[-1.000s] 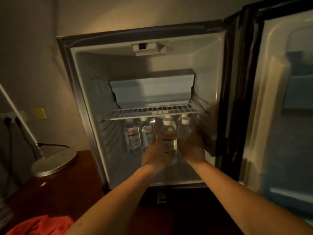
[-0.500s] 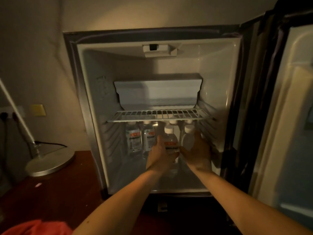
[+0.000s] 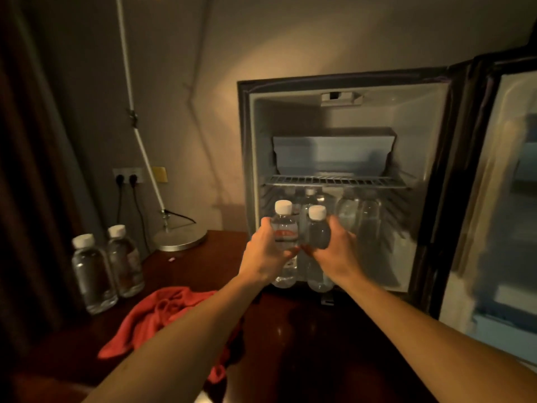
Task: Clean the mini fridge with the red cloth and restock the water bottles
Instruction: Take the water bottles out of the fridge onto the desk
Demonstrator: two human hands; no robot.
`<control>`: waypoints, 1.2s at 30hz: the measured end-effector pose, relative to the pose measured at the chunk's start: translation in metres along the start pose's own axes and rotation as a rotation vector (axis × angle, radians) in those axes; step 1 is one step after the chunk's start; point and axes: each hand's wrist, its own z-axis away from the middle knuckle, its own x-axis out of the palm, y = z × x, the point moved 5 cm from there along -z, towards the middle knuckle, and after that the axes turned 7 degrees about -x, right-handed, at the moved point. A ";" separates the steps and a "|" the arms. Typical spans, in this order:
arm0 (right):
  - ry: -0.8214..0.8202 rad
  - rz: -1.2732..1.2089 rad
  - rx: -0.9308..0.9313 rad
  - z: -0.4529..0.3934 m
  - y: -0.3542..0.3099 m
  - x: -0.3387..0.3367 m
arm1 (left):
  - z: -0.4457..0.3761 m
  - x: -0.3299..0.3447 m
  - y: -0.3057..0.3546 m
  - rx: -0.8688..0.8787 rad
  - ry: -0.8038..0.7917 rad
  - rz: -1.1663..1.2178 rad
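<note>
I'm seeing left hand (image 3: pixel 263 253) gripping a clear plastic bottle (image 3: pixel 285 228) | right hand (image 3: pixel 334 251) gripping its white-capped twin (image 3: pixel 318 229) before the open mini fridge (image 3: pixel 343 91) | crumpled red cloth (image 3: pixel 162 318) lying on glossy dark tabletop (image 3: pixel 319 344) | two spare bottles (image 3: pixel 107 269) standing left.

Both bare forearms are stretched forward from the lower edge of the view and converge toward the middle. The left hand (image 3: pixel 266 253) is raised with its back toward the camera, and its fingers (image 3: pixel 287 253) are wrapped round the body of a bottle (image 3: pixel 285 231). The right hand (image 3: pixel 337 251) is held just beside it at the same height, curled round a second bottle (image 3: pixel 318 232). The two hands are nearly touching at the knuckles.
</note>
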 end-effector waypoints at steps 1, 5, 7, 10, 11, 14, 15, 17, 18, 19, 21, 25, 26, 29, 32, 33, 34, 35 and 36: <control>-0.014 0.009 -0.021 0.002 -0.009 0.007 | 0.007 -0.013 -0.005 -0.001 0.011 0.006; -0.045 0.054 -0.106 0.008 -0.046 0.037 | 0.028 -0.067 -0.029 -0.022 0.094 -0.044; -0.055 0.009 -0.139 0.010 -0.067 0.056 | 0.038 -0.095 -0.043 -0.037 0.154 -0.056; -0.113 -0.096 -0.174 0.012 -0.098 0.091 | 0.052 -0.138 -0.070 -0.083 0.225 -0.111; -0.138 -0.118 -0.186 0.013 -0.108 0.105 | 0.056 -0.152 -0.080 -0.104 0.251 -0.132; -0.200 -0.192 -0.195 0.017 -0.138 0.146 | 0.067 -0.192 -0.118 -0.196 0.325 -0.163; -0.217 -0.223 -0.181 0.018 -0.146 0.161 | 0.072 -0.205 -0.133 -0.223 0.342 -0.170; -0.261 -0.263 -0.173 0.018 -0.163 0.191 | 0.081 -0.229 -0.160 -0.274 0.374 -0.186; -0.285 -0.279 -0.182 0.018 -0.171 0.205 | 0.085 -0.239 -0.172 -0.301 0.389 -0.200; -0.305 -0.304 -0.188 0.018 -0.178 0.219 | 0.090 -0.249 -0.184 -0.327 0.405 -0.217; -0.336 -0.347 -0.190 0.018 -0.191 0.243 | 0.099 -0.266 -0.203 -0.380 0.439 -0.230; -0.396 -0.413 -0.165 0.027 -0.206 0.287 | 0.112 -0.285 -0.236 -0.457 0.461 -0.227; -0.410 -0.428 -0.154 0.030 -0.208 0.297 | 0.114 -0.287 -0.242 -0.468 0.462 -0.223; -0.490 -0.457 -0.125 0.040 -0.212 0.326 | 0.118 -0.292 -0.256 -0.499 0.492 -0.187; -0.559 -0.511 -0.061 0.052 -0.215 0.350 | 0.119 -0.296 -0.265 -0.493 0.504 -0.142; -0.560 -0.521 -0.046 0.056 -0.216 0.355 | 0.118 -0.297 -0.267 -0.488 0.496 -0.135; -0.556 -0.530 -0.037 0.058 -0.216 0.360 | 0.117 -0.297 -0.269 -0.484 0.487 -0.131; -0.557 -0.537 -0.032 0.059 -0.216 0.364 | 0.116 -0.297 -0.272 -0.480 0.479 -0.131; -0.565 -0.538 -0.033 0.059 -0.217 0.366 | 0.115 -0.297 -0.272 -0.475 0.472 -0.130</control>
